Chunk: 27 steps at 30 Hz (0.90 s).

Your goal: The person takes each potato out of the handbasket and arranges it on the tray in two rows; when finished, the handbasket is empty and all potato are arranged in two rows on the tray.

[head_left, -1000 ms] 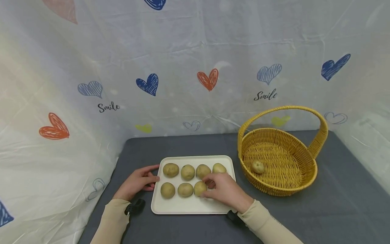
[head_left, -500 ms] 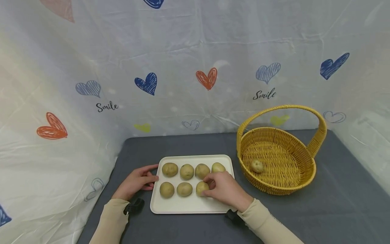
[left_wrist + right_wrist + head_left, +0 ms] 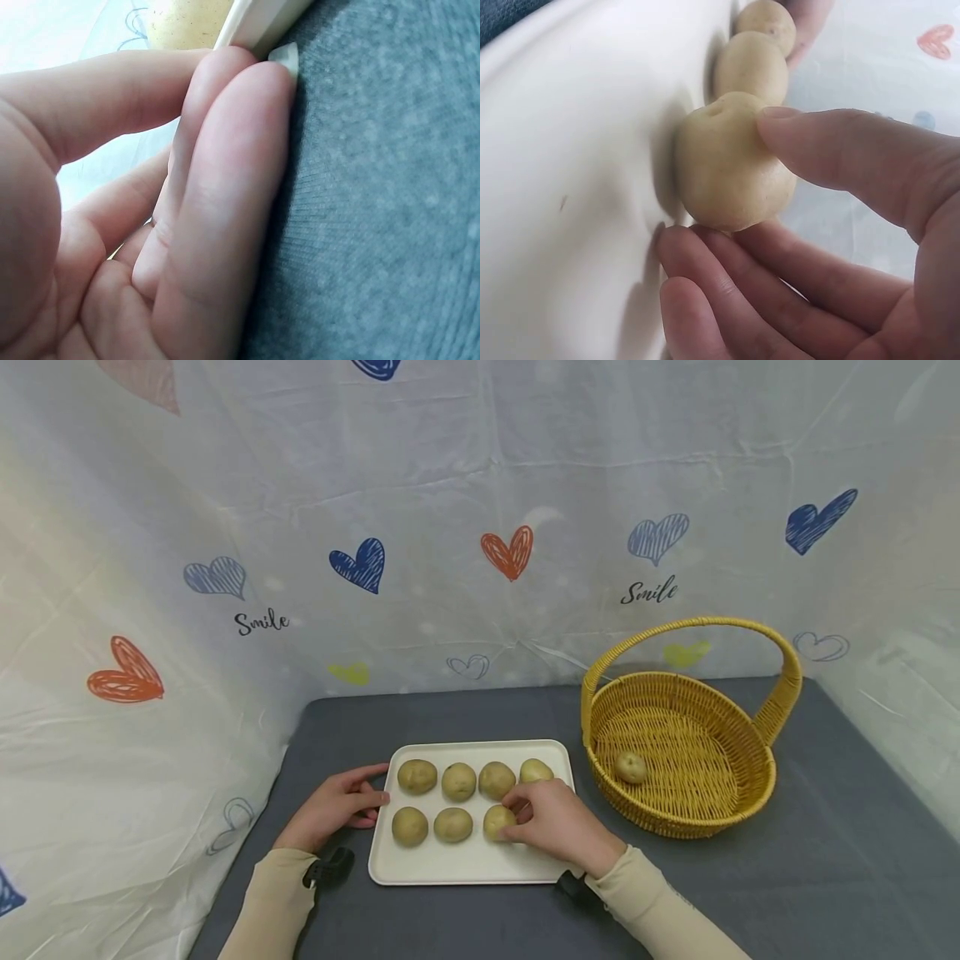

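Note:
My right hand (image 3: 555,820) holds a potato (image 3: 498,823) at the right end of the front row on a white tray (image 3: 420,867). In the right wrist view, the thumb (image 3: 832,146) lies on one side of this potato (image 3: 731,169) and the fingertips are at the other, low against the tray. My left hand (image 3: 335,808) grips the tray's left edge, thumb at the rim. Its bent fingers (image 3: 232,172) meet the tray edge (image 3: 259,22) close over the cloth. Two more potatoes share the front row, and several fill the back row (image 3: 459,782).
Right of the tray stands a yellow wicker basket (image 3: 693,827) with a tall arched handle. One potato (image 3: 631,767) lies inside at its left. A dark grey cloth (image 3: 465,927) covers the table. Behind hangs a pale curtain (image 3: 435,485) printed with hearts.
The potato in my right hand has shifted slightly right along the tray, widening the gap to its neighbour. My left hand stays at the tray's edge.

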Motion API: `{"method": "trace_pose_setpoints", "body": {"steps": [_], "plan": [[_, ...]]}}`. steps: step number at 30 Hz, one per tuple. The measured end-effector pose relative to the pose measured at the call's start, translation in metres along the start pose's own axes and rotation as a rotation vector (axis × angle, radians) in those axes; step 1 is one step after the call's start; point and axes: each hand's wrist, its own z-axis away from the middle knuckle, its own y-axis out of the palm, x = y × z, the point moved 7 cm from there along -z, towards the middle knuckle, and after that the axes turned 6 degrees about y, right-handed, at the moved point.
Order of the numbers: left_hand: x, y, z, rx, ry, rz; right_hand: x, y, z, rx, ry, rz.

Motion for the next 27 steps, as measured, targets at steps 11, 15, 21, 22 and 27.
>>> {"method": "trace_pose_setpoints", "body": {"steps": [11,15,21,22,27], "plan": [[0.001,-0.002,-0.002,-0.002,-0.001,0.006,0.001,-0.002,0.0,-0.001,0.003,0.028],[0.0,-0.002,-0.003,-0.002,0.006,0.0,0.002,-0.003,0.0,0.003,0.0,0.028],[0.0,-0.001,-0.001,0.0,-0.003,0.007,0.005,-0.015,0.008,0.008,0.008,0.023],[0.0,-0.001,0.0,0.004,-0.005,0.008,0.006,-0.02,0.01,0.006,0.01,0.022],[0.001,0.001,0.0,0.007,-0.008,0.013,0.01,-0.058,0.028,-0.01,-0.026,0.069]]}}
